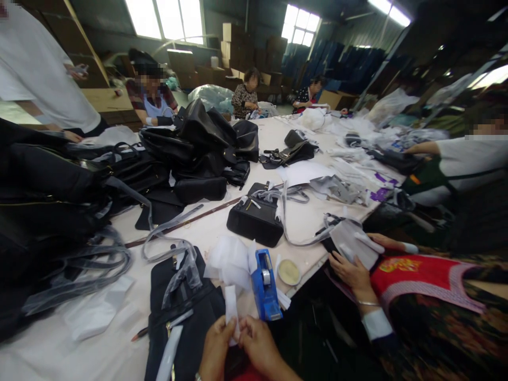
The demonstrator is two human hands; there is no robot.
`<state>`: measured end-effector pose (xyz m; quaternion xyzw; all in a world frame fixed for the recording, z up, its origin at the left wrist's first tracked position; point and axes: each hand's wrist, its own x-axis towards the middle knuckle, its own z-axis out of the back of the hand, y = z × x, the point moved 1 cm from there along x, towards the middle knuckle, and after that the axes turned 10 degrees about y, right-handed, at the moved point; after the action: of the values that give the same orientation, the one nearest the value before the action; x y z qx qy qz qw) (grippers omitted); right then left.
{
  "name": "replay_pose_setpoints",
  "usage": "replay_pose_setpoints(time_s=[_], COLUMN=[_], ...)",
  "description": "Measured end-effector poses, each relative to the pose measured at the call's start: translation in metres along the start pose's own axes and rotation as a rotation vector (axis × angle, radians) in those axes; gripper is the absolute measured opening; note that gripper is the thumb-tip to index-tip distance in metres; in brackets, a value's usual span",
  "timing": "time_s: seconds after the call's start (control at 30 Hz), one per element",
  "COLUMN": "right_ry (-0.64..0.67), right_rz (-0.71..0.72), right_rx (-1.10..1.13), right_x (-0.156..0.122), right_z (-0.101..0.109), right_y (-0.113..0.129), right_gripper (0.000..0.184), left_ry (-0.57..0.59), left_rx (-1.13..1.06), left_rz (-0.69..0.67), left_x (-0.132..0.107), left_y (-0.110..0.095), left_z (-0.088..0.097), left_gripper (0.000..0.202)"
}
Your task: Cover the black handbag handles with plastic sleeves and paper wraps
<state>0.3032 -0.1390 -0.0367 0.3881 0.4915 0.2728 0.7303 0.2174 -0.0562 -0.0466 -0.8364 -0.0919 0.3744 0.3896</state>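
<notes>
My left hand (216,346) and my right hand (257,346) meet at the bottom edge, both pinching a narrow white foam strip (230,309) that stands up between them. A black bag (182,312) with clear plastic wrap on its strap lies just left of my hands. A blue tape dispenser (265,286) rests right above my right hand, beside crumpled white foam sheets (228,259).
A co-worker's hands (351,270) at the right wrap white foam round a black item. Another black bag (254,217) lies mid-table, and a pile of black bags (194,153) is stacked at left. A small round tin (289,272) sits near the table edge. Several people work at the far side.
</notes>
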Motion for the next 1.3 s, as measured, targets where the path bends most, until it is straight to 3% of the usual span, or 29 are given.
replay_pose_setpoints(time_s=[0.1,0.27,0.37,0.47,0.6,0.83,1.1,1.3], right_ry=[-0.007,-0.428,-0.377,-0.284,-0.293,-0.305,-0.156,-0.152], right_rz=[0.017,-0.021,-0.057,-0.077,-0.08,-0.045,-0.233,-0.223], right_rx=[-0.144,-0.299,-0.239,-0.138,-0.105,-0.032,0.43,0.424], right_x=[-0.018,-0.035,-0.024,-0.009,-0.003,-0.029,-0.035,-0.031], right_z=[0.022,0.093,0.111,0.108,0.1,0.092,0.078,0.079], right_y=[0.005,-0.003,-0.023,-0.04,-0.042,-0.029,-0.074,-0.08], right_gripper=[0.009,0.024,0.03,0.037,0.038,0.039,0.054,0.051], left_ry=[0.007,-0.02,-0.014,-0.011,-0.024,-0.013,0.021,0.018], left_rx=[0.005,-0.004,-0.01,-0.024,-0.061,-0.059,-0.068,-0.074], left_rz=[0.015,0.061,0.085,0.093,0.096,0.103,0.081,0.091], left_x=[0.0,0.002,0.004,0.004,0.002,0.003,0.007,0.008], left_y=[0.001,0.001,0.002,0.002,-0.002,-0.002,0.002,0.003], left_z=[0.003,0.005,0.005,0.005,0.006,0.007,0.007,0.009], left_gripper=[0.038,0.042,0.042,0.041,0.041,0.041,0.041,0.04])
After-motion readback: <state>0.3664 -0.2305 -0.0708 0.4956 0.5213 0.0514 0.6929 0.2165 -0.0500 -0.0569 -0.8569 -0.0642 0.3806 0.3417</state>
